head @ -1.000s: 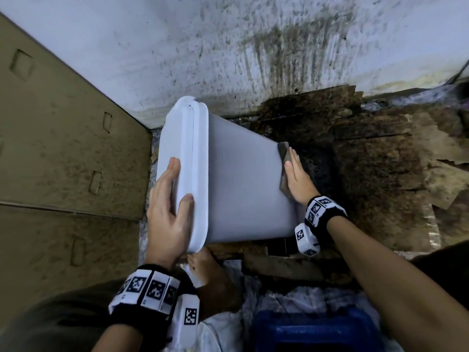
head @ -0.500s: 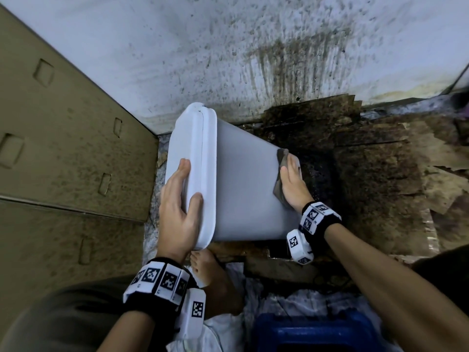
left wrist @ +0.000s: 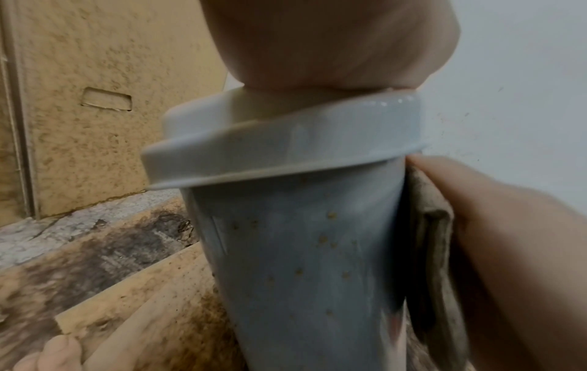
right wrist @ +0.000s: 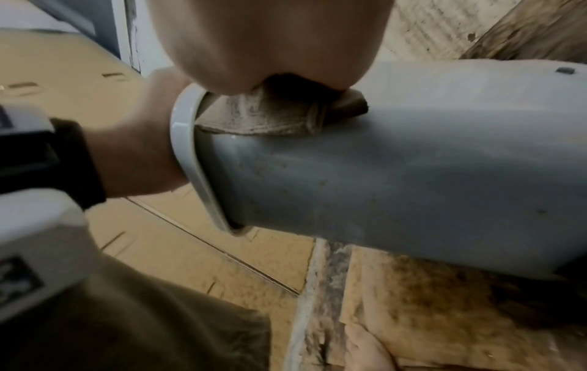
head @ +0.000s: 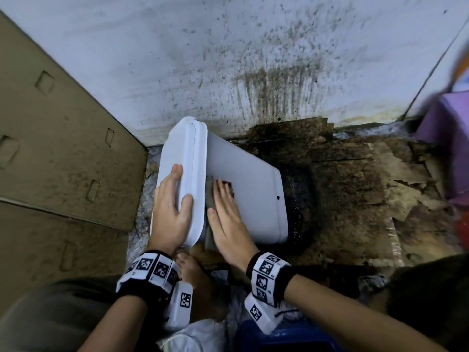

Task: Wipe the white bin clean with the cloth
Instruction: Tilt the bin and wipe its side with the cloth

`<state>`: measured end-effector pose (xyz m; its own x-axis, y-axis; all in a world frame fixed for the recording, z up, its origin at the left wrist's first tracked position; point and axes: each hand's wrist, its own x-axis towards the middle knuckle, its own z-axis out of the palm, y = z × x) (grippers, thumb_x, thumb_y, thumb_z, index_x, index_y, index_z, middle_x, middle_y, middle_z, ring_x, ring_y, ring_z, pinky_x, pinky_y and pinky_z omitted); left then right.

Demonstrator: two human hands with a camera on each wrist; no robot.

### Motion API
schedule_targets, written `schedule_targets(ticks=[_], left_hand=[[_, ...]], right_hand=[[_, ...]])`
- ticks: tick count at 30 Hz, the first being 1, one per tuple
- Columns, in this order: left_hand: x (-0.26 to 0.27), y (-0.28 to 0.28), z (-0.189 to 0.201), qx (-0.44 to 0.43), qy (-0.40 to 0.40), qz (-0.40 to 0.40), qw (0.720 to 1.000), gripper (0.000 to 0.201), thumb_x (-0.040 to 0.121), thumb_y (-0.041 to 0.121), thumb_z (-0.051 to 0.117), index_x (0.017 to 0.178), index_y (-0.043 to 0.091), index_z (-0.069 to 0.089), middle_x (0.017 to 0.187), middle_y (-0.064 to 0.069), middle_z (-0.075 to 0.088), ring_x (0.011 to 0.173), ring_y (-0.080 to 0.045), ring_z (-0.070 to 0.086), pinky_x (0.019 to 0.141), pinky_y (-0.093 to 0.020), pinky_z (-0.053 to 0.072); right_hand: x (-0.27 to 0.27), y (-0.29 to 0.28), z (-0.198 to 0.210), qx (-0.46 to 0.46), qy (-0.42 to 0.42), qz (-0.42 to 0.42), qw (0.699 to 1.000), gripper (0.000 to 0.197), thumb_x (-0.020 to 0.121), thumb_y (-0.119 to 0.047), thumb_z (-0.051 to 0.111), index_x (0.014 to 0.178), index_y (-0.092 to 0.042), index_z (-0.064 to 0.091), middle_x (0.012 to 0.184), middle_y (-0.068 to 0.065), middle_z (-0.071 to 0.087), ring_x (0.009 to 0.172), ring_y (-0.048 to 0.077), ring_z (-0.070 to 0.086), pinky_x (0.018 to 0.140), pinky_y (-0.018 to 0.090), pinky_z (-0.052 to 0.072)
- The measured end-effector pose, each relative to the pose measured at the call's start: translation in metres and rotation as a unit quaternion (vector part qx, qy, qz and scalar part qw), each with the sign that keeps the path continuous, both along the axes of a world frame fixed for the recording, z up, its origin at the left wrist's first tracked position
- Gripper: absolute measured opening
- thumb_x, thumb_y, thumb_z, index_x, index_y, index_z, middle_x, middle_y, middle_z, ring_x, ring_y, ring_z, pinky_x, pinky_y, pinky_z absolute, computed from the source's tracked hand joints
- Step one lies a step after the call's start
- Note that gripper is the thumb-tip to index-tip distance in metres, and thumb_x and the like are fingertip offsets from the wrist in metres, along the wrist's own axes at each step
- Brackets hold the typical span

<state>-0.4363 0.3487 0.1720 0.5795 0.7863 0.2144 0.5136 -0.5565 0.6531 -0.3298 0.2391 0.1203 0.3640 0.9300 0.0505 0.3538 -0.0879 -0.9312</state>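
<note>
The white bin (head: 248,199) lies on its side on the floor, its lidded top (head: 182,148) pointing left. My left hand (head: 170,212) rests on the lid, fingers straight over its face and thumb along the rim. My right hand (head: 225,212) lies flat on the bin's upper side just right of the rim and presses the grey-brown cloth (head: 209,191) under its fingers. In the right wrist view the folded cloth (right wrist: 267,118) sits squeezed between palm and bin wall (right wrist: 397,163). The left wrist view shows brown specks on the bin's side (left wrist: 301,251) and the cloth (left wrist: 432,226) at its right edge.
Stained cardboard sheets (head: 63,148) stand at the left and a spattered white wall (head: 253,59) rises behind. Dirty, torn cardboard (head: 355,186) covers the floor to the right. My bare foot (head: 198,280) is under the bin's near edge; a blue stool (head: 279,339) is below, a purple object (head: 444,135) at far right.
My right hand has slid the cloth along the bin's side from the base end leftward to just beside the lid rim. The left hand stays on the lid.
</note>
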Motion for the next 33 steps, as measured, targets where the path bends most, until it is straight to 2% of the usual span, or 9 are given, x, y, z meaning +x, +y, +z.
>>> schedule_targets(ticks=[5, 8, 14, 17, 19, 23, 27, 30, 33], left_hand=[[0.001, 0.000, -0.001, 0.000, -0.003, 0.006, 1.000, 0.060, 0.096, 0.025, 0.045, 0.154, 0.013, 0.038, 0.159, 0.002, 0.038, 0.144, -0.016, 0.031, 0.119, -0.033, 0.025], [0.000, 0.001, -0.002, 0.002, -0.008, 0.009, 1.000, 0.061, 0.094, 0.024, 0.046, 0.153, 0.014, 0.039, 0.158, 0.002, 0.039, 0.144, -0.015, 0.032, 0.119, -0.030, 0.024], [0.000, 0.001, -0.003, -0.005, -0.012, 0.020, 1.000, 0.060, 0.094, 0.024, 0.045, 0.153, 0.017, 0.039, 0.158, 0.007, 0.039, 0.141, -0.003, 0.030, 0.119, -0.027, 0.022], [0.002, 0.000, -0.004, 0.004, -0.015, 0.016, 1.000, 0.060, 0.093, 0.026, 0.045, 0.153, 0.016, 0.040, 0.155, 0.011, 0.038, 0.140, 0.000, 0.029, 0.118, -0.024, 0.021], [0.003, 0.000, -0.003, 0.007, -0.015, 0.013, 1.000, 0.061, 0.093, 0.028, 0.045, 0.152, 0.016, 0.040, 0.156, 0.009, 0.039, 0.141, -0.001, 0.030, 0.119, -0.024, 0.021], [0.006, -0.004, -0.001, 0.000, -0.015, 0.010, 1.000, 0.060, 0.093, 0.025, 0.047, 0.152, 0.016, 0.041, 0.158, 0.005, 0.040, 0.141, -0.002, 0.030, 0.119, -0.026, 0.021], [0.007, -0.005, -0.001, 0.004, -0.009, 0.016, 1.000, 0.060, 0.094, 0.025, 0.046, 0.153, 0.016, 0.040, 0.156, 0.008, 0.039, 0.138, -0.001, 0.030, 0.119, -0.030, 0.023], [0.009, -0.007, 0.001, 0.003, -0.008, 0.016, 1.000, 0.061, 0.093, 0.024, 0.046, 0.153, 0.015, 0.040, 0.158, 0.003, 0.040, 0.140, -0.009, 0.032, 0.119, -0.031, 0.024], [0.010, -0.008, 0.003, -0.002, -0.006, 0.016, 1.000, 0.061, 0.093, 0.024, 0.046, 0.153, 0.015, 0.040, 0.158, 0.002, 0.040, 0.138, -0.004, 0.031, 0.119, -0.031, 0.024]], right_hand=[[0.008, -0.016, -0.026, 0.026, -0.028, -0.003, 0.999, 0.056, 0.109, -0.025, 0.029, 0.161, -0.019, 0.008, 0.169, -0.006, 0.002, 0.155, 0.004, -0.003, 0.126, 0.029, 0.002], [0.015, -0.030, -0.053, 0.008, -0.013, -0.030, 0.999, 0.055, 0.110, -0.025, 0.029, 0.161, -0.020, 0.009, 0.168, -0.011, 0.002, 0.154, 0.003, -0.001, 0.126, 0.028, 0.004], [0.039, -0.048, -0.097, -0.082, 0.080, -0.102, 0.988, 0.055, 0.110, -0.028, 0.026, 0.160, -0.021, 0.006, 0.169, -0.007, 0.000, 0.153, 0.002, -0.005, 0.127, 0.031, 0.000], [0.049, -0.049, -0.105, -0.136, 0.130, -0.143, 0.972, 0.055, 0.110, -0.028, 0.026, 0.160, -0.018, 0.003, 0.169, -0.002, -0.003, 0.152, 0.004, -0.006, 0.123, 0.023, -0.005], [0.054, -0.051, -0.111, -0.162, 0.158, -0.169, 0.959, 0.056, 0.110, -0.028, 0.025, 0.160, -0.014, 0.002, 0.169, 0.000, -0.003, 0.154, 0.010, -0.005, 0.123, 0.023, -0.006], [0.065, -0.057, -0.116, -0.224, 0.202, -0.200, 0.932, 0.057, 0.110, -0.030, 0.023, 0.160, -0.010, 0.003, 0.169, 0.004, 0.000, 0.156, 0.018, -0.002, 0.124, 0.030, -0.002], [0.057, -0.055, -0.106, -0.235, 0.163, -0.195, 0.938, 0.057, 0.110, -0.029, 0.024, 0.160, -0.007, 0.006, 0.169, 0.008, 0.003, 0.156, 0.022, 0.002, 0.125, 0.032, -0.001], [0.044, -0.046, -0.092, -0.212, 0.152, -0.186, 0.947, 0.056, 0.110, -0.026, 0.023, 0.159, -0.006, 0.003, 0.169, 0.008, -0.001, 0.156, 0.021, -0.004, 0.123, 0.028, -0.009], [0.026, -0.034, -0.069, -0.157, 0.136, -0.148, 0.967, 0.056, 0.110, -0.025, 0.022, 0.159, -0.010, -0.001, 0.168, 0.003, -0.007, 0.155, 0.018, -0.011, 0.124, 0.031, -0.010]])
